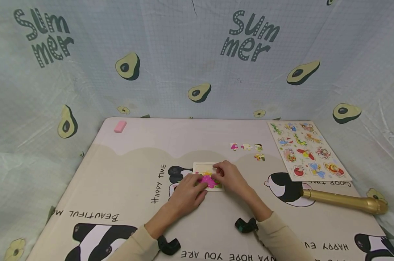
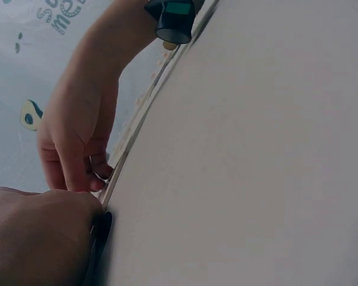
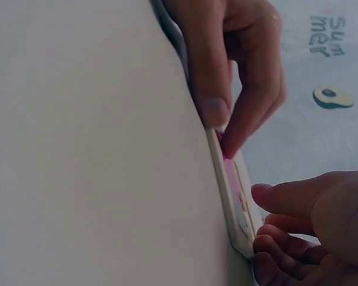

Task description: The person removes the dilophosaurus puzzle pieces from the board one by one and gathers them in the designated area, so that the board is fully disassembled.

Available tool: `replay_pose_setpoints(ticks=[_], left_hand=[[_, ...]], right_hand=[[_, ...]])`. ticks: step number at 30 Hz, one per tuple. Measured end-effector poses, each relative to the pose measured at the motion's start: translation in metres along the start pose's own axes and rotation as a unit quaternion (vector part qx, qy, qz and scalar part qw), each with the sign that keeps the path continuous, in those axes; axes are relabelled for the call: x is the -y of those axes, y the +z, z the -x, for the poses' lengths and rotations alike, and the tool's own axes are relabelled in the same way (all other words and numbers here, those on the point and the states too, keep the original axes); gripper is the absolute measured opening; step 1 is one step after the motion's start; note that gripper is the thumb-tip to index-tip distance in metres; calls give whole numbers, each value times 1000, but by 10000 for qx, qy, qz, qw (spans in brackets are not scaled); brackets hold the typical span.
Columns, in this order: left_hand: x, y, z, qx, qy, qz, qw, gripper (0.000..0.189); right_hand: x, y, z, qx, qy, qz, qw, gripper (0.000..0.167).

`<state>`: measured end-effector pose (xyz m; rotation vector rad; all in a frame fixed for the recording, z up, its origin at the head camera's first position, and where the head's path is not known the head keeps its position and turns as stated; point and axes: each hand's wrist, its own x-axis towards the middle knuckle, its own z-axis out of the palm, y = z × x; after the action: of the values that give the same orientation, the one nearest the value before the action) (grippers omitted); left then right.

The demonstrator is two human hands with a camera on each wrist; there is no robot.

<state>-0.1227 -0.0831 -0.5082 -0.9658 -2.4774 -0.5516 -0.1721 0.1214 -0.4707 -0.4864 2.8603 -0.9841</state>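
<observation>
- Tray (image 1: pixel 199 164) on the counter (image 1: pixel 125 174), between the hands, roughly square, no clear long axis
- Left hand (image 1: pixel 187 193) rests fingers, loosely bent, on its left part
- Right hand (image 1: pixel 232 178), over its right side, is nearer the loose pieces (image 1: pixel 258 147), beyond and rightward; cannot tell whether it pinches one

Head view softly, evenly lit; wrist views dimmer, greyer, slightly soft.
</observation>
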Motion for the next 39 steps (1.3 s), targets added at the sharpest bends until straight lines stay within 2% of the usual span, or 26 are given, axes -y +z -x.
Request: replay_pose_setpoints(ticks=[6, 14, 22, 39], left_hand=[[1, 1, 0, -72, 109, -88, 9999, 20], [2, 1, -1, -66, 103, -110, 9999, 21], [1, 1, 0, -48, 63, -96, 9999, 21], [-1, 2, 0, -30, 29, -129, 9999, 21]], right_hand=[[3, 5, 2, 157, 3, 77, 9998, 31], [5, 7, 3, 117, -99, 169, 9997, 25], [5, 11, 3, 77, -37, 228, 9997, 26], [-1, 7, 2, 233, -21, -555, 9982, 23]])
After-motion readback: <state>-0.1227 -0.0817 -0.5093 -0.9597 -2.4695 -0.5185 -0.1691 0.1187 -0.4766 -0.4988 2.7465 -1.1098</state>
